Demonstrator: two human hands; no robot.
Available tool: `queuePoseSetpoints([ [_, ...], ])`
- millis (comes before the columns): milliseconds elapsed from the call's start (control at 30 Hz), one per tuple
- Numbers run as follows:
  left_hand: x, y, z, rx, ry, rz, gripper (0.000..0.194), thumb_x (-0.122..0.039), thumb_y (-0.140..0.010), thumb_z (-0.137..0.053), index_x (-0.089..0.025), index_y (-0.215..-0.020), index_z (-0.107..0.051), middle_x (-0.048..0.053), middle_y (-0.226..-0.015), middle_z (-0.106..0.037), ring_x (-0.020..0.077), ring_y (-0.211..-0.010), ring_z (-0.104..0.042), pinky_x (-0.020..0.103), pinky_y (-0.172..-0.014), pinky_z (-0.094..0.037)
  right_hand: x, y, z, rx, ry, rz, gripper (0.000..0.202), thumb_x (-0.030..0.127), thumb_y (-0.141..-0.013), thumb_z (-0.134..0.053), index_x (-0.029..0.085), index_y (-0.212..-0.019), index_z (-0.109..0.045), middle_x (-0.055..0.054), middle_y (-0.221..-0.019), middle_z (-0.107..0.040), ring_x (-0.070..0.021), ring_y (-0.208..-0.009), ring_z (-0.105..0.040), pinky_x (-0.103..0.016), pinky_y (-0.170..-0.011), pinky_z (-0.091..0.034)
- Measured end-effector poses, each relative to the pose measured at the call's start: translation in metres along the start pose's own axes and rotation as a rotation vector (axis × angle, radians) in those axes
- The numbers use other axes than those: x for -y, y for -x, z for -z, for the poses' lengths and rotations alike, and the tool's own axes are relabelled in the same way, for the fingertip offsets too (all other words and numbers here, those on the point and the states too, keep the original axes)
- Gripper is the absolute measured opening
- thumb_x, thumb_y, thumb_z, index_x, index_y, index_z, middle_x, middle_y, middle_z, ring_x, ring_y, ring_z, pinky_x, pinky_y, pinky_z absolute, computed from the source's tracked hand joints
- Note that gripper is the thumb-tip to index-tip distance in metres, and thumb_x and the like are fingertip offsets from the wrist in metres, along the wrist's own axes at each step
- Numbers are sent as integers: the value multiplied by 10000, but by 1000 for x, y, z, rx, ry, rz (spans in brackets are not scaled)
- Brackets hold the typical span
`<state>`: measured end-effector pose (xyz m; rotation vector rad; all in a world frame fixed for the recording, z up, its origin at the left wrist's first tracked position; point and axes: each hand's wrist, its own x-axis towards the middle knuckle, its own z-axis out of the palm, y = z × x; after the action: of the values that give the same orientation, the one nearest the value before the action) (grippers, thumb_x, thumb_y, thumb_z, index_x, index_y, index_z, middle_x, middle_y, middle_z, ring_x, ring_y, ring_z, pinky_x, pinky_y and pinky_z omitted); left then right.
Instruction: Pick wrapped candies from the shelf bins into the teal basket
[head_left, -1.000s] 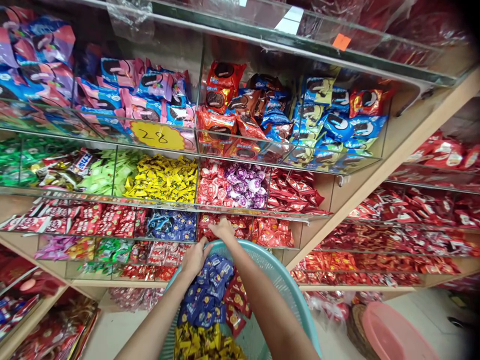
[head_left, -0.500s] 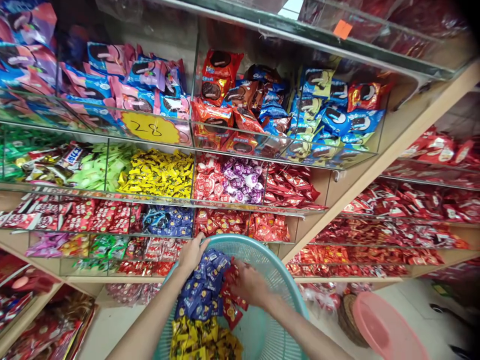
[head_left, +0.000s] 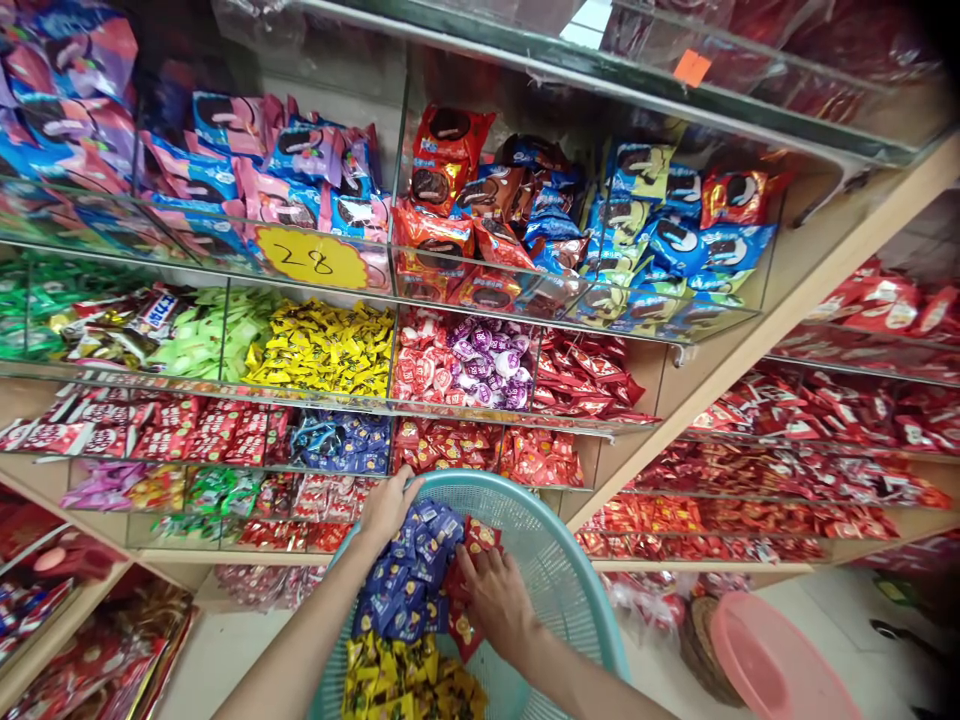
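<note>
A teal plastic basket (head_left: 574, 560) with a meshed wall is held up in front of the lower shelves. My left hand (head_left: 386, 508) grips its far rim on the left. Inside lie dark blue wrapped candies (head_left: 409, 580), yellow wrapped candies (head_left: 409, 675) towards the near side, and a few red wrapped candies (head_left: 459, 590) beside the blue ones. My right hand (head_left: 499, 600) is in the basket, palm down over the red candies, its fingers apart and touching them. It covers part of the red heap.
Glass-fronted shelves hold blue candies (head_left: 358, 440), red candies (head_left: 446, 445), yellow candies (head_left: 322, 345) and packaged cookies (head_left: 435, 240). A yellow price tag (head_left: 311, 258) reads 28. Wooden shelf edge (head_left: 750, 330) slants at right. On the floor stands a pink basin (head_left: 780, 660).
My right hand, blurred earlier, has flattened and spread its fingers over the red candies, which now lie in the basket. My left hand stays on the rim. The view has shifted slightly.
</note>
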<state>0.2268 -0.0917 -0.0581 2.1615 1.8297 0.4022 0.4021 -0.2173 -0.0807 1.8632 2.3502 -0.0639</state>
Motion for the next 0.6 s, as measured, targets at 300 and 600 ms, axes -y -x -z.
queuePoseSetpoints([
  [300,0,-1,-1,5,23,19,361,-515,-893,-324,-255,-1000,-551,32,-877,-690,207,-844,-642,246,-662,-377,-5,-12,33,-88,-69,-17,610,390,-765,-598,191,-1311,-413,-149,-1064,-601,-283,-1005,-528,-406,-840,-413],
  [600,2,0,-2,0,10,-9,336,-493,-904,-316,-262,-981,-547,27,-852,-688,194,-810,-641,232,-644,-372,-47,-106,85,-195,-325,-266,275,210,-893,-364,160,-1081,-558,-116,-1058,-622,-191,-981,-577,-269,-792,-407],
])
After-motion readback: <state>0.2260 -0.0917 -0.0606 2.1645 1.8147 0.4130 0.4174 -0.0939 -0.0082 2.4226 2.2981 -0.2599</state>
